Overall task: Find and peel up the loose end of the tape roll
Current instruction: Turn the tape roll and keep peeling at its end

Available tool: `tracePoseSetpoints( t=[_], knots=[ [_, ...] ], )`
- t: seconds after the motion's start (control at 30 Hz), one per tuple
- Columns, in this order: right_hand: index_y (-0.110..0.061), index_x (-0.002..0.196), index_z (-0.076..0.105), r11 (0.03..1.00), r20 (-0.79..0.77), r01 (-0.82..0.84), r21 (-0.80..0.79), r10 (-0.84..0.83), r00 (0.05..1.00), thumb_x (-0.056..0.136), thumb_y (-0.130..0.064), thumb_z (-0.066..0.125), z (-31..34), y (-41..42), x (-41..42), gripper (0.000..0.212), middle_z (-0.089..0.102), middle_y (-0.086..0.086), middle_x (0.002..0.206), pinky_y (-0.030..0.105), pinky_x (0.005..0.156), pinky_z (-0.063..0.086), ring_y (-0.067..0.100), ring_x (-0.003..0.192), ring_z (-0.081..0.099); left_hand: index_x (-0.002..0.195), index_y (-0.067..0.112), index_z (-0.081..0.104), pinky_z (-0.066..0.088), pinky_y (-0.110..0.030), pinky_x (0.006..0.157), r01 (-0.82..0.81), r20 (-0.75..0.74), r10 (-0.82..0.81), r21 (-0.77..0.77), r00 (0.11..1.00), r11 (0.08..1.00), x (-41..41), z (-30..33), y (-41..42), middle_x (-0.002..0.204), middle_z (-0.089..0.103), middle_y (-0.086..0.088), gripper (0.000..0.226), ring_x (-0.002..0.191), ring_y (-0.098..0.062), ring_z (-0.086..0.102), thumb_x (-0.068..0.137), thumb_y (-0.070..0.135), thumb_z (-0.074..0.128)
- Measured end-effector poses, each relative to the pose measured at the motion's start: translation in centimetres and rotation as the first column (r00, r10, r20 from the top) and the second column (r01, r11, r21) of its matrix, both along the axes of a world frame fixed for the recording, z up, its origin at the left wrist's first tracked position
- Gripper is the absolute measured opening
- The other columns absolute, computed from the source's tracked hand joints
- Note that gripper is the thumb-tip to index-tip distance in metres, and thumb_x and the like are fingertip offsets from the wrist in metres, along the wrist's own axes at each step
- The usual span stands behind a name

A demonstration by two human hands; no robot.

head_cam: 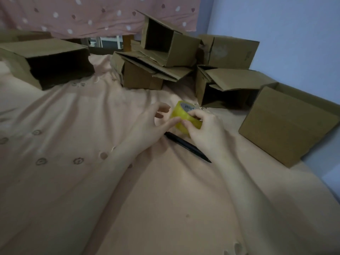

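Observation:
A roll of yellowish clear tape [181, 113] with a grey printed core is held just above the peach bedsheet, near the middle of the view. My right hand [204, 130] grips the roll from the right, fingers curled over its rim and thumb on the outer band. My left hand [156, 124] is at the roll's left side, its thumb tip pressing on the outer tape surface while the other fingers stay loosely spread. No lifted tape end is visible.
A black pen [187, 147] lies on the sheet [92, 126] just below the hands. Several open cardboard boxes ring the far side: one at left [47, 59], a pile behind [165, 52], one at right [287, 124]. A blue wall runs along the right.

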State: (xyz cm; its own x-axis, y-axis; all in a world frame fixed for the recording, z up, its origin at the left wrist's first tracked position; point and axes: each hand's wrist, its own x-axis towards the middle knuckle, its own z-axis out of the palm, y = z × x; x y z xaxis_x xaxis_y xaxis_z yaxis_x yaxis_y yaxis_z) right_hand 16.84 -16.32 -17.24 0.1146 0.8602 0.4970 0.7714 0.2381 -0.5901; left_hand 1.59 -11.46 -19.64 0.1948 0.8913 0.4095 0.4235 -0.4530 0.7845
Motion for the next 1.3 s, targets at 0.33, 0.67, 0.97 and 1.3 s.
tracePoseSetpoints(
  t=[0.33, 0.67, 0.97, 1.3],
  knots=[
    [-0.012, 0.090, 0.070, 0.978, -0.325, -0.204, 0.049, 0.208, 0.923, 0.084, -0.022, 0.068, 0.6, -1.2, -0.9, 0.011, 0.068, -0.002, 0.081, 0.031, 0.073, 0.052, 0.012, 0.079, 0.062, 0.108, 0.027, 0.066, 0.051, -0.024, 0.089, 0.194, 0.403, -0.125, -0.134, 0.907, 0.972, 0.1, 1.1, -0.9, 0.110, 0.069, 0.004, 0.043, 0.105, -0.008, 0.064, 0.070, 0.046, 0.067],
    [-0.009, 0.090, 0.069, 0.970, -0.409, -0.233, 0.068, 0.240, 0.880, 0.084, -0.017, 0.068, 0.6, -1.3, -0.8, 0.010, 0.069, 0.002, 0.085, 0.027, 0.072, 0.051, 0.014, 0.080, 0.063, 0.119, 0.022, 0.065, 0.046, -0.041, 0.103, 0.266, 0.467, -0.151, -0.191, 0.871, 0.945, -0.2, 1.4, -1.2, 0.117, 0.068, 0.000, 0.046, 0.113, -0.015, 0.062, 0.079, 0.043, 0.067],
    [-0.008, 0.089, 0.068, 0.959, -0.511, -0.272, 0.075, 0.271, 0.816, 0.084, -0.015, 0.068, 0.7, -1.2, -0.7, 0.009, 0.068, 0.006, 0.085, 0.026, 0.070, 0.051, 0.013, 0.079, 0.062, 0.113, 0.031, 0.068, 0.043, -0.038, 0.105, 0.237, 0.463, -0.116, -0.214, 0.879, 0.948, -0.2, 1.8, -1.3, 0.115, 0.069, 0.009, 0.034, 0.115, -0.007, 0.059, 0.082, 0.045, 0.064],
    [-0.001, 0.087, 0.066, 0.934, -0.498, -0.345, 0.094, 0.344, 0.796, 0.083, -0.008, 0.068, 0.6, -1.3, -1.1, 0.009, 0.065, 0.002, 0.078, 0.020, 0.068, 0.049, 0.004, 0.073, 0.060, 0.082, 0.022, 0.063, 0.054, -0.033, 0.090, 0.052, 0.532, 0.090, -0.246, 0.842, 0.968, 0.5, 2.0, -1.3, 0.089, 0.068, 0.005, 0.019, 0.089, -0.007, 0.065, 0.077, 0.037, 0.074]
  ],
)
